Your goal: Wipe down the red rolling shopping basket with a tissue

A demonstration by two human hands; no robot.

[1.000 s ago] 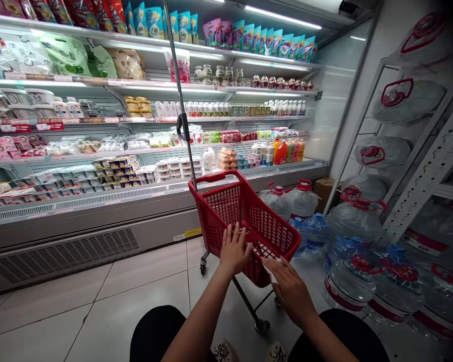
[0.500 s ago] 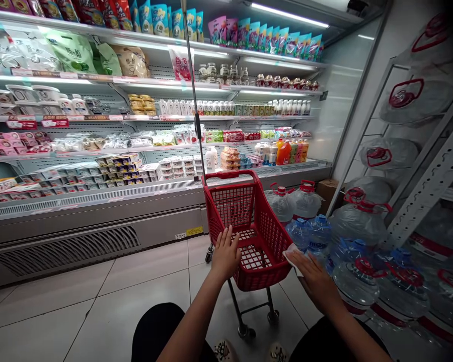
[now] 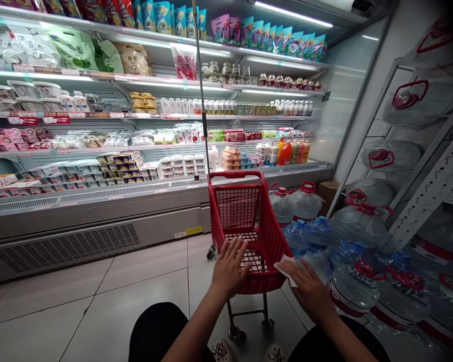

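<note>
A small red plastic shopping cart (image 3: 245,211) on wheels stands in front of me, with nothing visible in its basket. My left hand (image 3: 228,269) rests on its near left rim, fingers spread over the edge. My right hand (image 3: 305,286) lies flat against the cart's near right corner and presses a white cloth (image 3: 283,265) to it. A thin metal pole (image 3: 202,90) rises from the cart's far side.
An open refrigerated case (image 3: 98,151) with shelves of dairy, drinks and packets runs along the back. Large water jugs (image 3: 355,281) crowd the floor at right beside a white metal rack (image 3: 430,176). A cardboard box (image 3: 326,190) sits in the corner. Grey tile floor lies to the left.
The cart has swung round so that its long side now points away from me. My right hand with the cloth has moved along the rim to the near right corner.
</note>
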